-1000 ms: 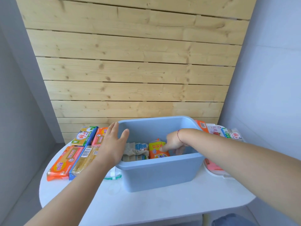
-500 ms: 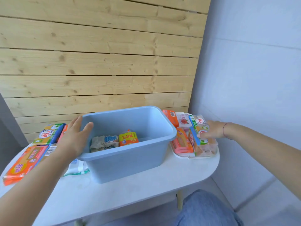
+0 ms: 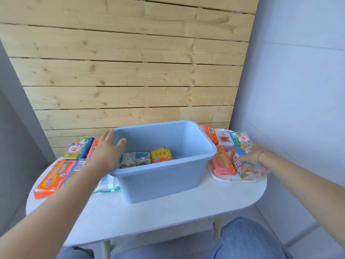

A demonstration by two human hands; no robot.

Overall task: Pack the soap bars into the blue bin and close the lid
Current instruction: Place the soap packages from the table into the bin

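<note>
The open blue bin (image 3: 160, 182) stands mid-table. Inside lie a yellow soap bar (image 3: 161, 156) and a crumpled grey-blue pack (image 3: 136, 158). My left hand (image 3: 107, 152) rests on the bin's left rim, fingers apart and thumb over the inside. Right of the bin, several wrapped soap bars lie on the white lid (image 3: 224, 178), among them an orange one (image 3: 222, 163). My right hand (image 3: 253, 154) is there, fingers curled on a clear-wrapped soap pack (image 3: 246, 171). More bars lie left of the bin: an orange pack (image 3: 54, 178) and a green-yellow one (image 3: 77, 148).
The white oval table (image 3: 168, 217) stands against a wooden slat wall, with a plain wall close on the right. A white-green wrapper (image 3: 108, 186) lies under my left forearm. My knees in jeans (image 3: 246, 240) are below the table's front edge.
My right hand left the inside of the bin, swung right to the soap bars on the lid and closed on one pack. My left hand stayed on the bin's rim.
</note>
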